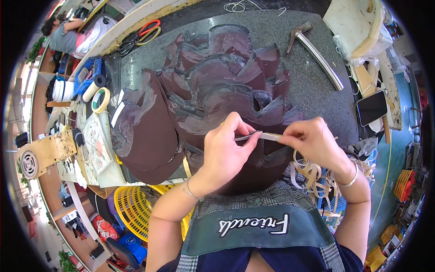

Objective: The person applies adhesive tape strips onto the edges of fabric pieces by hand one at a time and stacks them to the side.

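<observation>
Both hands meet over overlapping dark brown cut pieces [231, 106] with greyish smeared edges; they look like leather, but I cannot be sure. My left hand [226, 147] pinches one end of a narrow pale strip [269, 136] between thumb and fingertips. The strip's other end is pinched in my right hand [310, 139], a short way to the right. A small dark part shows at the left fingertips, too small to make out. At the left of the pile lies a larger rounded brown piece [149, 131].
A hammer [319, 59] lies on the grey slab [312, 90] at the right, near a phone [372, 109]. Scissors [140, 37] are at the back left, tape rolls [100, 100] at the left. A yellow basket [131, 211] and tangled pale strips [317, 179] sit below. Another person [74, 36] is far left.
</observation>
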Motion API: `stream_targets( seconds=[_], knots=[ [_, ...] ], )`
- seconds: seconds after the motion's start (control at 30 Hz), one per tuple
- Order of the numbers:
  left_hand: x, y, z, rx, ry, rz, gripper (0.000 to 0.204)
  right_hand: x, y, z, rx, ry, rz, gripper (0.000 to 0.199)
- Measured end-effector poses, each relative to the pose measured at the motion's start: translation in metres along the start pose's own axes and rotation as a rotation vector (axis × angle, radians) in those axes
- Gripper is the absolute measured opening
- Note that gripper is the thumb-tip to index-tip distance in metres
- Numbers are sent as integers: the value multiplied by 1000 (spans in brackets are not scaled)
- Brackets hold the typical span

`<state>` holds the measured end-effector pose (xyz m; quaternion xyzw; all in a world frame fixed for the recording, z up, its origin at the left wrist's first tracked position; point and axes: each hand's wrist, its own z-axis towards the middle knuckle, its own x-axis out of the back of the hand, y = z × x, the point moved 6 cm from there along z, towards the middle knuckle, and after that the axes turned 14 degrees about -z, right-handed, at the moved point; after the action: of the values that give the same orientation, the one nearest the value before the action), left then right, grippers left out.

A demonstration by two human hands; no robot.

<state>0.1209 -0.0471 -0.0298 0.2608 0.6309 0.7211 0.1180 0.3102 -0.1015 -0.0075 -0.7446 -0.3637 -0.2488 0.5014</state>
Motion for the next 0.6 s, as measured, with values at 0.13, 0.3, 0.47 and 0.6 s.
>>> stream_targets(
  seconds=[0.13, 0.3, 0.47, 0.6],
  knots=[
    [3, 2, -9, 12, 98, 50, 34, 27, -45, -44, 538, 245, -312, 3],
    [87, 89, -3, -193, 415, -90, 27, 54, -2, -36, 74, 409, 175, 1],
    [136, 121, 32, -309, 676, 1240, 47, 48, -3, 12, 229, 376, 368, 8],
    [59, 49, 47, -371, 144, 869, 32, 31, -13, 47, 252, 257, 258, 17]
  ],
)
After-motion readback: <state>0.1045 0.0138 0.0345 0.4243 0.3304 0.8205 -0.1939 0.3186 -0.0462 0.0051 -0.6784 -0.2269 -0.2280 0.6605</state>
